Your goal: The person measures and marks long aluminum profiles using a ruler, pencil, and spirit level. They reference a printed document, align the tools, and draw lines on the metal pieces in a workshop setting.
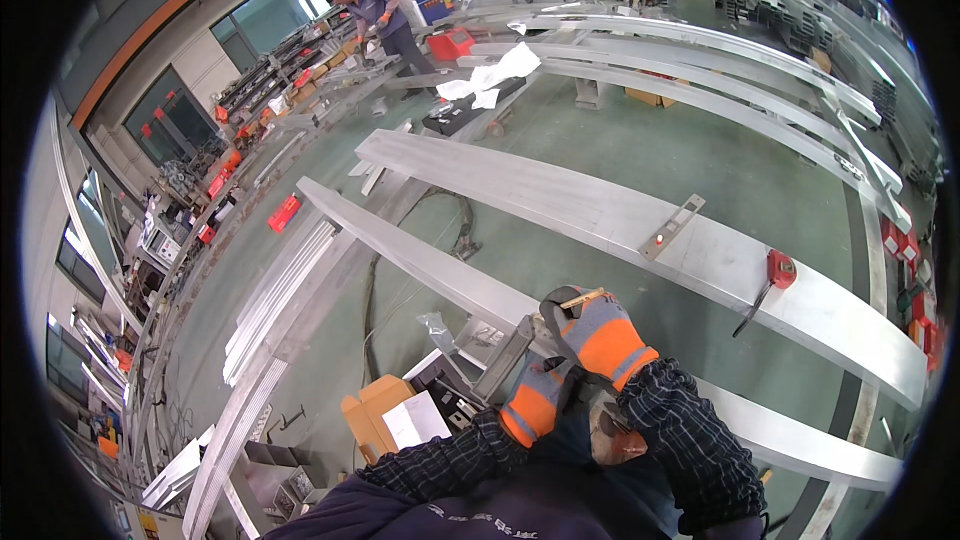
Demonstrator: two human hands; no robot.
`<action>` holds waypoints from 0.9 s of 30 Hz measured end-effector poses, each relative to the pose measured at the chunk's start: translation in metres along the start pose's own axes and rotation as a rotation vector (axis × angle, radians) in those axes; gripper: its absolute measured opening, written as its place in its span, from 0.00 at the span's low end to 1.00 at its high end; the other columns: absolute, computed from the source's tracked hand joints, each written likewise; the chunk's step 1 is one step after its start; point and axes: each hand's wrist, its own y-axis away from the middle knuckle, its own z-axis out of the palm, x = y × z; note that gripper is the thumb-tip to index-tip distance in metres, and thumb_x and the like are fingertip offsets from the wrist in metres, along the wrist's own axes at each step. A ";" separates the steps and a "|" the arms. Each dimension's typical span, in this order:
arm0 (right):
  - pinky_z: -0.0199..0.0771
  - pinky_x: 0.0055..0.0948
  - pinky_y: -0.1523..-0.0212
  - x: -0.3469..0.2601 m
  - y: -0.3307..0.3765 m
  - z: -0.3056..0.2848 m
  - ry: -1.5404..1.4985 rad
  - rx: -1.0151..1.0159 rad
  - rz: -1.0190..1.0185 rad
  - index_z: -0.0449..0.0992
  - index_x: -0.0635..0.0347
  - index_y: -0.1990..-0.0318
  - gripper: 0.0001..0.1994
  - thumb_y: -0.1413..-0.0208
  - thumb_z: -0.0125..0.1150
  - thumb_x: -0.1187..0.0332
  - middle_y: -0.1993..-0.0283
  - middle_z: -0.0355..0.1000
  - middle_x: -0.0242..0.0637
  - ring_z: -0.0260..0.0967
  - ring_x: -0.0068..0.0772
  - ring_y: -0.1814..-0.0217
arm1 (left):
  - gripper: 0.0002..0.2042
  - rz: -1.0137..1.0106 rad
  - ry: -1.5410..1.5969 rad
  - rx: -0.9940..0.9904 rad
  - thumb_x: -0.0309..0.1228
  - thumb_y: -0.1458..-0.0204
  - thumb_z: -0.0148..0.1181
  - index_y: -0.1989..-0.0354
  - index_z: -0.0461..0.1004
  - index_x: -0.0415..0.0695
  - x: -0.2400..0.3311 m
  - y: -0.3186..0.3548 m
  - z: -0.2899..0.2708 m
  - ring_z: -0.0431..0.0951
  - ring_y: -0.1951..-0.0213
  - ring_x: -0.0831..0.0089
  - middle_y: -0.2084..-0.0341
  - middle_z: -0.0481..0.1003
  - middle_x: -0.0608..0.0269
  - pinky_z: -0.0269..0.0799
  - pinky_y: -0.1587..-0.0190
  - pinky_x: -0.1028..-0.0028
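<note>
Both my hands wear grey and orange work gloves and are close together over the near aluminium beam (440, 275). My right hand (600, 335) is closed around a thin yellow stick (584, 298) that looks like a pencil. Just below and left of it, my left hand (535, 400) has its fingers curled beside a short grey metal profile (507, 358) that stands across the beam's near side. What lies inside those left fingers is hidden. Farther off, a wide aluminium beam (540, 195) carries a flat metal plate with a slot (672, 227) and a red tape measure (781, 269).
An open cardboard box (368, 418) with metal parts beside it sits left of my left arm. Long profiles (282, 295) are stacked at left. A cable (370, 315) lies on the green floor. Another person (380, 20) stands at the far left near a red case (450, 44).
</note>
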 end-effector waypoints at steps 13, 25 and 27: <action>0.81 0.45 0.48 0.029 0.036 -0.028 0.048 0.156 -0.092 0.86 0.60 0.63 0.16 0.47 0.66 0.55 0.58 0.82 0.54 0.80 0.59 0.52 | 0.19 -0.127 0.186 0.007 0.30 0.50 0.65 0.49 0.77 0.41 0.004 -0.005 -0.004 0.82 0.61 0.43 0.62 0.81 0.46 0.77 0.55 0.52; 0.82 0.42 0.56 0.058 0.130 -0.116 -0.006 0.061 0.014 0.84 0.61 0.52 0.19 0.36 0.62 0.53 0.61 0.83 0.49 0.81 0.52 0.61 | 0.15 -1.026 1.199 0.079 0.42 0.34 0.61 0.65 0.78 0.43 0.054 -0.041 -0.033 0.71 0.82 0.75 0.83 0.72 0.66 0.65 0.79 0.74; 0.82 0.39 0.58 0.069 0.147 -0.120 -0.028 0.103 0.017 0.84 0.61 0.50 0.18 0.36 0.63 0.55 0.62 0.83 0.47 0.81 0.49 0.62 | 0.14 -1.054 1.181 0.092 0.41 0.33 0.60 0.65 0.78 0.42 0.057 -0.042 -0.037 0.70 0.82 0.74 0.83 0.71 0.65 0.65 0.78 0.75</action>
